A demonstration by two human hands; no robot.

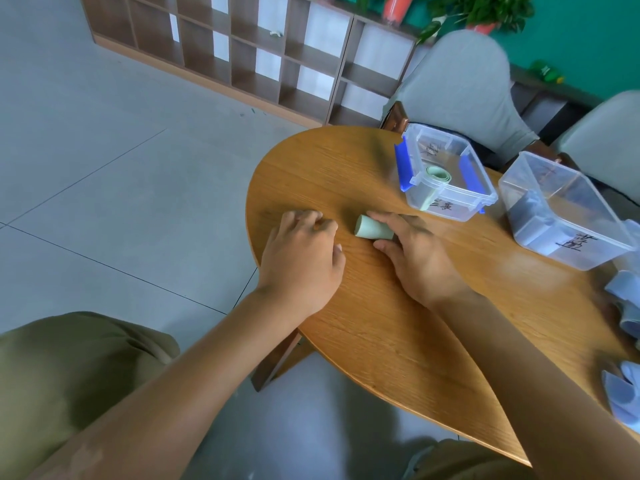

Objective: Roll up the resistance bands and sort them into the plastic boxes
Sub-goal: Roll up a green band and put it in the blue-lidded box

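Wooden oval table [381, 341]: right hand [420, 256] pinches a rolled pale-green resistance band [374, 230]; left hand [304, 258], just beside it, rests curled, empty.

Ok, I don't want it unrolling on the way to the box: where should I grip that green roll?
Probably around its middle, from above, as the right hand already does. The green roll lies on its side on the table; pinching across the wraps should keep the loose end shut.

Two plastic boxes [446, 174], two green rolled bands [374, 230], two hands [301, 268], two chairs [460, 88]
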